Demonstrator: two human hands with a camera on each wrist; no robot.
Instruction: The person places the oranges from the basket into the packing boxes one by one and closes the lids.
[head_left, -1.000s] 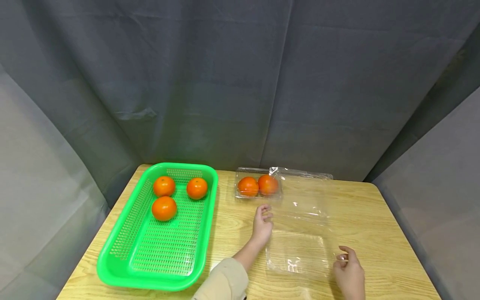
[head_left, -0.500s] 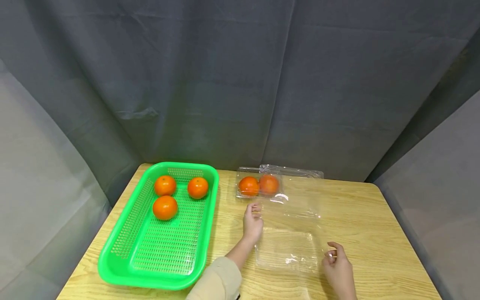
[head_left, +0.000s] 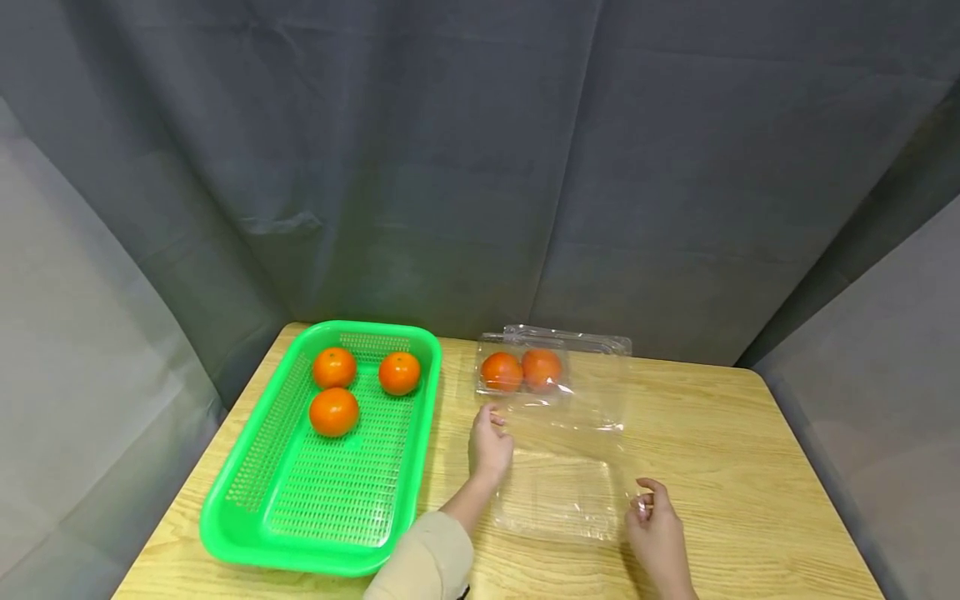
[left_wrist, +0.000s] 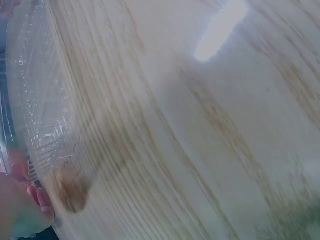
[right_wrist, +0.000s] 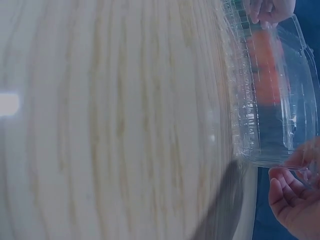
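Observation:
Both hands hold a clear plastic clamshell container (head_left: 558, 496) by its two sides, with its lid (head_left: 577, 392) raised open at the back. My left hand (head_left: 491, 450) pinches the left edge near the hinge; in the left wrist view only part of that hand (left_wrist: 22, 207) shows at the lower left. At the right edge, my right hand (head_left: 656, 533) grips the rim between thumb and fingers, as the right wrist view shows on the hand (right_wrist: 300, 200). Behind the lid stands a smaller clear box (head_left: 483, 375) with two oranges (head_left: 501, 372) in it, partly seen through the plastic.
A green plastic basket (head_left: 213, 521) stands on the left of the wooden table (head_left: 738, 500). Three oranges (head_left: 333, 412) lie in its far half. A grey curtain (head_left: 420, 192) hangs along the table's back edge.
Both hands and the clamshell have shifted left, and its raised lid now overlaps more of the smaller box. The basket and oranges stay in place; the view has shifted slightly.

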